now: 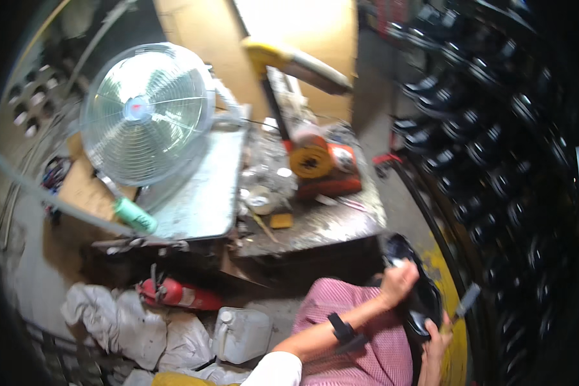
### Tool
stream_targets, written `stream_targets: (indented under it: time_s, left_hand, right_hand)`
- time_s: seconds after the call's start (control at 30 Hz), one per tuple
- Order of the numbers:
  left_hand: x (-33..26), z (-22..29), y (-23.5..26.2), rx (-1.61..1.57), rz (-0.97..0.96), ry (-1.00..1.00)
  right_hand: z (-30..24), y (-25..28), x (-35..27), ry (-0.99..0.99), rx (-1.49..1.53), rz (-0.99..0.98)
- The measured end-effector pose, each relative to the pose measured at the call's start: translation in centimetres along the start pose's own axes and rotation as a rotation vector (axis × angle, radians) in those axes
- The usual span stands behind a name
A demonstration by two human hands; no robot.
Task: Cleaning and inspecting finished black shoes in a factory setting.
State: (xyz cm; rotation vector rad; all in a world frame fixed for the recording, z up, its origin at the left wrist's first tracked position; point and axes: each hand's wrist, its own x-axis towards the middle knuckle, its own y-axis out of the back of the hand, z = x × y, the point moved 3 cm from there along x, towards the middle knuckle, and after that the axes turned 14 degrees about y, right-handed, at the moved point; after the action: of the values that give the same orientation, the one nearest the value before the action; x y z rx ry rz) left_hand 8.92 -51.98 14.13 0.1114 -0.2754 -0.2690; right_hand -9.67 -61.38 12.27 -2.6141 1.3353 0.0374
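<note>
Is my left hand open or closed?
Closed: your left hand is curled into a fist over the black shoe.

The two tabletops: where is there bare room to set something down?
The pale tabletop looks bare at its front right, between the fan, the green handle and the worn bench. On that bench, a strip along the front looks free, right of the yellow block. It is crowded around the orange machine and the pale roll.
</note>
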Motion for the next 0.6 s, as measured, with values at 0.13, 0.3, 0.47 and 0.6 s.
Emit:
stream_targets:
  time_s: [0.13,0.3,0.47,0.6]
  left_hand:
    - [2.6,1.4,2.7,-0.242,0.102,0.198]
    - [8.7,3.5,8.5,-0.789,0.148,0.605]
    - [5.6,-1.0,5.9,-0.257,-0.228,0.846]
    - [1.5,0.2,-0.1,-0.364,-0.712,1.163]
  right_hand:
    - [0.5,-0.3,0.6,-0.26,0.283,-0.033]
    - [1.9,6.5,1.0,-0.408,0.516,0.042]
    - [2.6,9.7,0.2,-0.559,0.782,0.012]
    - [2.4,12.0,0.3,-0.131,0.38,-0.119]
